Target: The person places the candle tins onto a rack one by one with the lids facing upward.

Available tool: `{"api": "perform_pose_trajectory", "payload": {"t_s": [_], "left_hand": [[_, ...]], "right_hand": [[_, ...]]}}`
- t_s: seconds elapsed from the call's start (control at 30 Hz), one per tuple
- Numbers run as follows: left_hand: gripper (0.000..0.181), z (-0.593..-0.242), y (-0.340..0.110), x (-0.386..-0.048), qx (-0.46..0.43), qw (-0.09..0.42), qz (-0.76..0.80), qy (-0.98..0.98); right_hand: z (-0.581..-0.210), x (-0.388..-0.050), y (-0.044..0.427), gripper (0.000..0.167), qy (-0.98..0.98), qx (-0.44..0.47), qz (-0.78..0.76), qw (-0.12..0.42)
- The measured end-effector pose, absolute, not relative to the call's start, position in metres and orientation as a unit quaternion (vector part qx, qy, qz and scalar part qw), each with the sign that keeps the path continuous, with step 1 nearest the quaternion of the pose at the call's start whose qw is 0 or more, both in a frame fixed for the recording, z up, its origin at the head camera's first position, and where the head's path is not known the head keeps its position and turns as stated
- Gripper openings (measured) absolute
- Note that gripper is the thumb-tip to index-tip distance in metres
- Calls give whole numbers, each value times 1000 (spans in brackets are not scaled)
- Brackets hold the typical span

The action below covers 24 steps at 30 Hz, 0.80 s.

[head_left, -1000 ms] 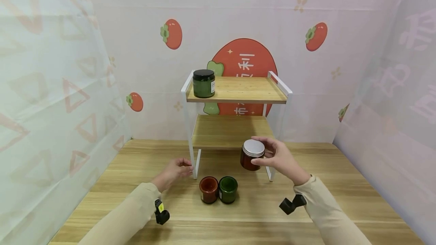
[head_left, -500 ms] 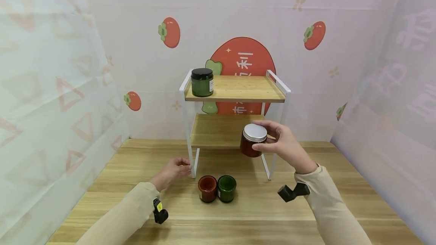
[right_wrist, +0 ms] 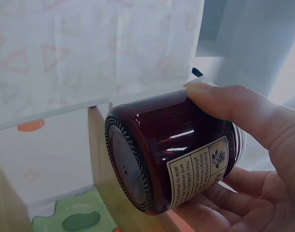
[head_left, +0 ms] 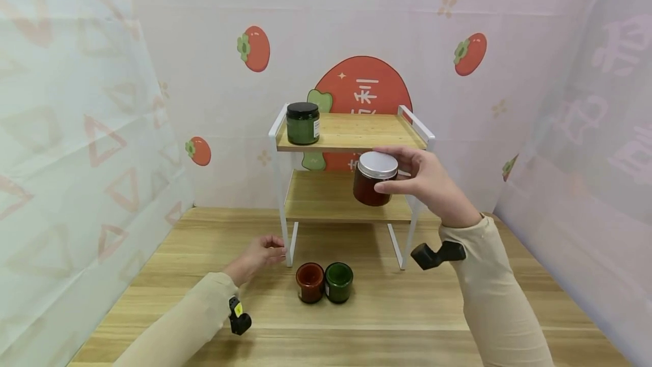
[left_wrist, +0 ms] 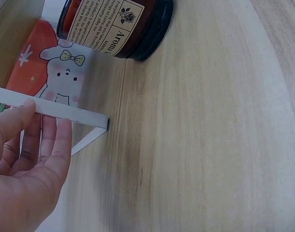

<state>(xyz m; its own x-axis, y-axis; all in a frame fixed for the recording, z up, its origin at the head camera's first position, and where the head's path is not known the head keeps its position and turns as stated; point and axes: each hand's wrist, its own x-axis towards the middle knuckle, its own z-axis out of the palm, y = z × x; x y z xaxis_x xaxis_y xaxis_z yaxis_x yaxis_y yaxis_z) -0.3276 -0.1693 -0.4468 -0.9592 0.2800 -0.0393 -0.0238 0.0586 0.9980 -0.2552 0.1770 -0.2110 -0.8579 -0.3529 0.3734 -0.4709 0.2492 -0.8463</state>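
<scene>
In the head view my right hand [head_left: 427,181] grips a brown glass jar with a silver lid [head_left: 372,181], raised in front of the rack between its upper and middle boards. The right wrist view shows the thumb [right_wrist: 225,100] along one side of the amber jar [right_wrist: 162,150] and fingers on the other; its printed label is visible. At the white leg [left_wrist: 60,110] of the wooden rack [head_left: 351,133], my left hand [left_wrist: 34,169] pinches the metal bar between thumb and fingers. Beside it on the table stand a brown jar [head_left: 310,283] and a green jar [head_left: 338,282], both open-topped, touching.
A green jar with a black lid [head_left: 303,124] stands at the left end of the rack's top board. The middle board [head_left: 331,194] lies below, behind the raised jar. Printed cloth [head_left: 204,89] hangs around the wooden table [head_left: 407,310].
My right hand has lifted the silver-lidded jar from near the lower part of the rack to just below the top board. The left hand stays at the leg.
</scene>
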Motion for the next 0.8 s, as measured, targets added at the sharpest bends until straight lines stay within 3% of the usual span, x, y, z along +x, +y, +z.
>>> {"api": "perform_pose_trajectory", "payload": {"t_s": [0.8], "left_hand": [[11, -449, -171, -331, 91, 111, 687, 712]], "right_hand": [[-122, -300, 137, 59, -774, 252, 576, 74]]}}
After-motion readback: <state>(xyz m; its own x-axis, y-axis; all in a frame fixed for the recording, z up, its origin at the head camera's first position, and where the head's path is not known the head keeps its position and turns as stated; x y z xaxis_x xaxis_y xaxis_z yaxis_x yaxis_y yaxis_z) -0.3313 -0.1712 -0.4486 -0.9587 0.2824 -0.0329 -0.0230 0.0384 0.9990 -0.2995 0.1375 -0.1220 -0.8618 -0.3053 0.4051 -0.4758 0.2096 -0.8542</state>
